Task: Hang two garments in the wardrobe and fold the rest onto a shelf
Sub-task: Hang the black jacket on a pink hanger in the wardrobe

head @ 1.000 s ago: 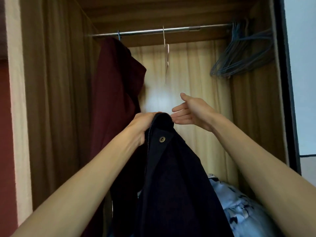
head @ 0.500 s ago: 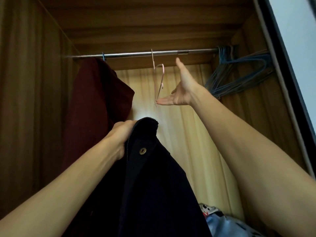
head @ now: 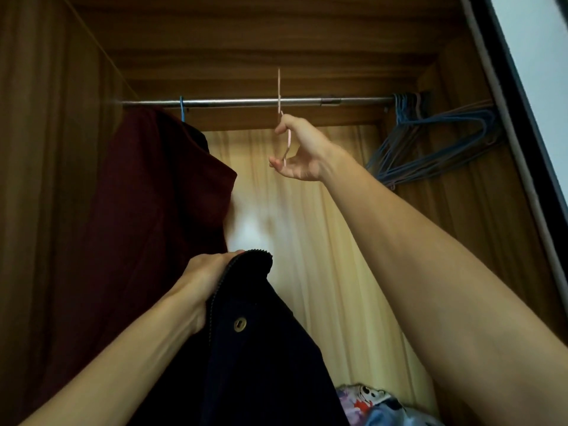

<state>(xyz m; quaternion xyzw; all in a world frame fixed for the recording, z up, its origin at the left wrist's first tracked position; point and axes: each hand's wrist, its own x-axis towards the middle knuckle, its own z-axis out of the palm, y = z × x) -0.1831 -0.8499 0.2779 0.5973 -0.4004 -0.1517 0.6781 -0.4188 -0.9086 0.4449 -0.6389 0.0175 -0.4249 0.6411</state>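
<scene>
Pink hanger (head: pixel 279 87) is pinched in the right hand (head: pixel 302 152) fingers, hook seen crossing the rail (head: pixel 230 103). Dark jacket (head: pixel 261 348) is gripped at the collar by the left hand (head: pixel 204 278), below the rail. Maroon garment (head: pixel 147 195) is hung at the rail's left end.

We can read no text, label, brand or number here; any marking on the dark jacket (head: pixel 261 364) brass snap (head: pixel 240 324) is too small to tell.
</scene>
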